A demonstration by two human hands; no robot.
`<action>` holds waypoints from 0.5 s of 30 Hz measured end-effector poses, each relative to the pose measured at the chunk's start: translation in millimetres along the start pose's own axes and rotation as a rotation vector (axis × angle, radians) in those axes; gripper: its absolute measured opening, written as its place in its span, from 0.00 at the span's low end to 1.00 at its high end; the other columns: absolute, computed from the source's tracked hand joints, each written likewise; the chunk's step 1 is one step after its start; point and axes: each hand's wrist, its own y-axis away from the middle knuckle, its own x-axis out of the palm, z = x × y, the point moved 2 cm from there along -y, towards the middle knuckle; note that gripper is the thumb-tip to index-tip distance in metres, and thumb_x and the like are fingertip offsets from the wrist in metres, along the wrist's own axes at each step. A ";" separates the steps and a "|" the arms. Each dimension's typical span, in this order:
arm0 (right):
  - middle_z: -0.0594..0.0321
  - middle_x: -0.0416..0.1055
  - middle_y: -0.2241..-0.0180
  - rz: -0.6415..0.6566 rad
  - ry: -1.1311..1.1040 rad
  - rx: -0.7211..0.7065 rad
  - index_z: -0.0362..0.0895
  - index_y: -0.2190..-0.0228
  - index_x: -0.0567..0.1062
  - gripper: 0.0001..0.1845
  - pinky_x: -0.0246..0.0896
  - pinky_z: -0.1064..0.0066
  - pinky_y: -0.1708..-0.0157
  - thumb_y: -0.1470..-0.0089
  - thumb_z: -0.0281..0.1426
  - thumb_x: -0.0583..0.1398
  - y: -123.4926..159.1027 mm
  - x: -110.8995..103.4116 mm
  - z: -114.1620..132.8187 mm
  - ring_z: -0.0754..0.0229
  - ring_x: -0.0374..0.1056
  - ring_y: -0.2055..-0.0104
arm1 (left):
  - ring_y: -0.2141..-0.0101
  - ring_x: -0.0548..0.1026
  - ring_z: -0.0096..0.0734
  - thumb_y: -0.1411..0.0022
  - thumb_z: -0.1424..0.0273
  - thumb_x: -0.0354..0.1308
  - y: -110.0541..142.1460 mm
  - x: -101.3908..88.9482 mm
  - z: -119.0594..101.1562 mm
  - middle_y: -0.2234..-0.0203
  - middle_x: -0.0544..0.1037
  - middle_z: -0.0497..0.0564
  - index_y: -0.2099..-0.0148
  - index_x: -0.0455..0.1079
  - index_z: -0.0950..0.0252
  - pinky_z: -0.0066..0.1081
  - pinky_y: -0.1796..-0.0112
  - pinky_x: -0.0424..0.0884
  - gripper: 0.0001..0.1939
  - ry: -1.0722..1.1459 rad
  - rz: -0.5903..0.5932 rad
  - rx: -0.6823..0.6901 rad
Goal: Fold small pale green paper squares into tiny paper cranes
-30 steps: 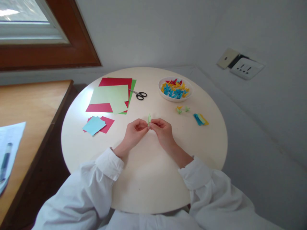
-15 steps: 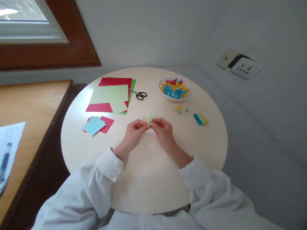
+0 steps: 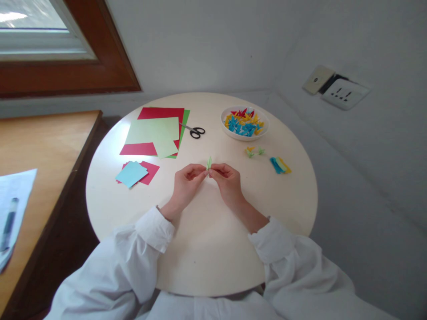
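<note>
Two hands are seen in the head view, near each other above the round worktop [image 3: 207,249]. A small folded green paper [image 3: 209,162] is held upright in front of the wearer, its lower end pinched between the thumb and fingers of the left hand [image 3: 187,180] and of the right hand [image 3: 228,180]; its upper point is left free. Which fold is being worked cannot be told, as the lower end is covered by the fingertips.

For this step, judged to be shaping or creasing, the edges are best lined up before any pressure is applied. The paper should be steadied by one hand while the crease is pressed by the other, lightly at first, then firmly. Thin points should not be pulled hard, since they could be torn or bent. The folded pieces [image 3: 261,151] lying near the white dish [image 3: 245,138] could be used for comparison
</note>
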 end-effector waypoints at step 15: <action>0.68 0.71 0.79 0.006 0.097 -0.018 0.45 0.80 0.74 0.05 0.62 0.69 0.68 0.66 0.29 0.65 1.8 1.9 4.6 0.65 0.65 0.74 | 0.76 0.69 0.24 0.56 0.71 0.63 -0.9 0.1 0.4 0.79 0.74 0.46 0.74 0.71 0.66 0.27 0.71 0.64 0.05 0.066 -0.061 -0.075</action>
